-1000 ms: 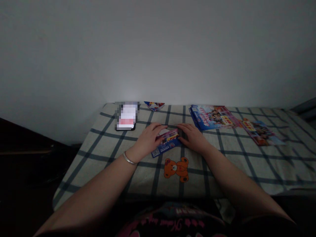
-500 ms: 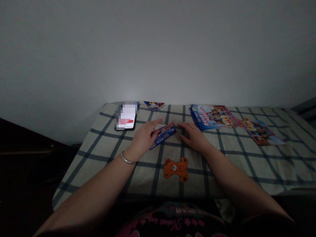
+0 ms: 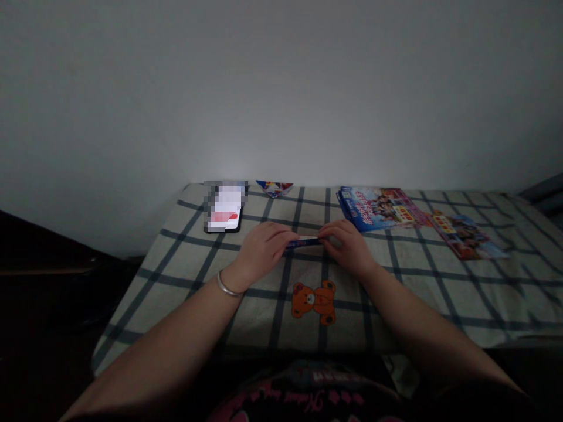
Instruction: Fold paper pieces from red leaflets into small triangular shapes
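A narrow folded paper leaflet [image 3: 305, 242], blue on the side facing me, is held nearly level just above the checked tablecloth. My left hand [image 3: 267, 246], with a silver bangle at the wrist, pinches its left end. At its right end, the fingers of my right hand [image 3: 347, 245] are closed on the paper. Both fingertips hide the leaflet's ends. Beyond my left hand, a small folded paper piece [image 3: 275, 188] with a pointed lower edge lies near the wall.
A phone [image 3: 225, 208] with a lit screen lies at the back left. Several colourful leaflets [image 3: 380, 208] are piled at the back right, and another leaflet [image 3: 468, 234] lies to their right. A bear picture [image 3: 314, 302] marks the checked tablecloth [image 3: 211, 310]. The wall [image 3: 308, 94] stands behind.
My right hand has closed on the leaflet's right end, where it was apart before. The leaflet has turned from slanted, printed face showing, to nearly level and edge-on.
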A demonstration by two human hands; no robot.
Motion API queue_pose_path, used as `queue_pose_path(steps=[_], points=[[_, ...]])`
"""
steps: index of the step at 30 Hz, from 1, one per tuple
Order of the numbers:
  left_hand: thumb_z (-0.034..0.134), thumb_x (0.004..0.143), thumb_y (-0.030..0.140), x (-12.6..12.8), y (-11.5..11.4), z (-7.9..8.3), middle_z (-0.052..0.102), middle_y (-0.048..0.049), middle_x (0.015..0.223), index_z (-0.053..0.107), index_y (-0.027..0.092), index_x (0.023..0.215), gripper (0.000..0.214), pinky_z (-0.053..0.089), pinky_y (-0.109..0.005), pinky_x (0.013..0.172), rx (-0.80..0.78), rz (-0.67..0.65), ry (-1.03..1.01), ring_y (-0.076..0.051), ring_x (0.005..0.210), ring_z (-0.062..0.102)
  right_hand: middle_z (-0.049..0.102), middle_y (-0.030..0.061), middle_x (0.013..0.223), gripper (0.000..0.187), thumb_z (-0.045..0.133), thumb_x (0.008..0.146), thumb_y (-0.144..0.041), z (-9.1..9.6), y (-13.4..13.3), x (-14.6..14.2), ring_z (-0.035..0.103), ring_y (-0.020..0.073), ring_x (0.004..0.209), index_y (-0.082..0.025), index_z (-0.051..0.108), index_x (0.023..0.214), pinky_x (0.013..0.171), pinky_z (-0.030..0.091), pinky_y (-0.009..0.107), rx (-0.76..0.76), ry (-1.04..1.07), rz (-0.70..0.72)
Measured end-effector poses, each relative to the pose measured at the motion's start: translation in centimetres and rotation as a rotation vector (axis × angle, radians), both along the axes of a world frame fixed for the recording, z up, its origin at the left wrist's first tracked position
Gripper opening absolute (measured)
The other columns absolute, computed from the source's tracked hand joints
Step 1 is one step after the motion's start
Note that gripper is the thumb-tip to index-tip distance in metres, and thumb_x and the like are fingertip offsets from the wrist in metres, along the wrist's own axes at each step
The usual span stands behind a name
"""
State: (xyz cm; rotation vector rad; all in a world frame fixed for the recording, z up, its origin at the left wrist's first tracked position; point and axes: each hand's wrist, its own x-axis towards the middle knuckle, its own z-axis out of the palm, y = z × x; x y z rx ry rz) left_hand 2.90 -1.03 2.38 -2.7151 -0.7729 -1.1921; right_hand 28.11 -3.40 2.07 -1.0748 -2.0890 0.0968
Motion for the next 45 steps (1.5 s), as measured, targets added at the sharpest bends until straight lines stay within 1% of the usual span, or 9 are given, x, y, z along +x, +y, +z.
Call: queue_pose_path(steps=[4,6,10,14,20,23,29,39,45], points=[[0.051,0.093,0.012,0.1,-0.1,0.6,0.07,0.0002,0.094,0.066,0.024,0.093,0.019,0.043,-0.045,0.102,0.102,-0.021,0.002,-0.017,0.091,0.06,0.071,0.0046,0.096,0.01,0.061,0.089,-0.017,0.3,-0.3,0.0,0.063,0.0212,0.09,-0.025,0.067,0.093,0.083,0.052,0.039,0.054,-0.044,-0.006],[0.054,0.09,0.011,0.1,0.0,0.7,0.07,0.0012,0.095,0.067,0.025,0.091,0.019,0.037,-0.05,0.108,0.09,0.0,0.03,-0.017,0.093,0.06,0.071,0.0048,0.097,0.009,0.063,0.089,-0.017,0.3,-0.3,0.0,0.062,0.0214,0.09,-0.025,0.067,0.092,0.083,0.051,0.039,0.069,-0.092,-0.015],[0.055,0.084,0.006,0.1,0.6,0.3,0.07,-0.0011,0.1,0.068,0.023,0.094,0.023,0.039,-0.048,0.107,-0.036,0.012,0.137,-0.02,0.098,0.059,0.072,0.0056,0.098,0.008,0.065,0.087,-0.016,0.0,0.2,0.1,0.061,0.0222,0.091,-0.023,0.069,0.089,0.083,0.051,0.038,0.065,-0.21,-0.018],[0.059,0.081,0.006,0.1,0.6,-0.2,0.069,-0.0006,0.105,0.068,0.022,0.099,0.026,0.036,-0.048,0.109,-0.162,-0.015,0.275,-0.02,0.101,0.058,0.072,0.0053,0.098,0.01,0.066,0.085,-0.015,-0.5,0.6,0.2,0.06,0.0227,0.093,-0.023,0.071,0.085,0.085,0.051,0.038,-0.013,-0.282,0.005],[0.065,0.088,0.038,0.2,-0.1,-0.3,0.064,-0.0026,0.124,0.063,0.028,0.122,0.035,0.028,-0.053,0.113,-0.287,-0.041,0.386,-0.025,0.117,0.053,0.072,0.0063,0.098,0.008,0.065,0.086,-0.016,-0.6,0.8,0.5,0.06,0.0231,0.095,-0.021,0.071,0.089,0.087,0.051,0.039,-0.087,-0.335,0.042],[0.064,0.089,0.041,0.1,-0.1,-0.6,0.061,-0.0036,0.128,0.062,0.028,0.125,0.038,0.034,-0.051,0.109,-0.29,-0.06,0.393,-0.026,0.118,0.052,0.072,0.0057,0.098,0.008,0.064,0.088,-0.017,-0.5,0.8,0.7,0.06,0.0222,0.095,-0.022,0.071,0.089,0.087,0.051,0.039,-0.11,-0.316,0.068],[0.063,0.09,0.033,0.0,0.4,-1.2,0.061,-0.0052,0.128,0.065,0.026,0.12,0.03,0.044,-0.046,0.102,-0.255,-0.087,0.396,-0.026,0.118,0.051,0.072,0.0066,0.099,0.008,0.067,0.086,-0.02,-0.5,0.8,0.9,0.061,0.0229,0.096,-0.022,0.069,0.093,0.088,0.05,0.04,-0.173,-0.293,0.043],[0.06,0.092,0.025,0.3,0.5,-1.6,0.06,-0.0052,0.129,0.064,0.025,0.12,0.028,0.042,-0.047,0.105,-0.186,-0.105,0.383,-0.025,0.122,0.049,0.07,0.0072,0.1,0.015,0.069,0.084,-0.025,-0.5,0.7,0.9,0.06,0.0243,0.097,-0.021,0.066,0.099,0.088,0.05,0.041,-0.137,-0.298,0.03],[0.059,0.091,0.019,0.7,0.2,-1.4,0.064,-0.0032,0.127,0.063,0.024,0.122,0.031,0.043,-0.044,0.105,-0.175,-0.113,0.404,-0.023,0.119,0.052,0.071,0.0061,0.102,0.008,0.066,0.088,-0.026,-0.3,0.5,0.4,0.061,0.0225,0.097,-0.022,0.069,0.095,0.088,0.05,0.039,-0.13,-0.299,0.071]])
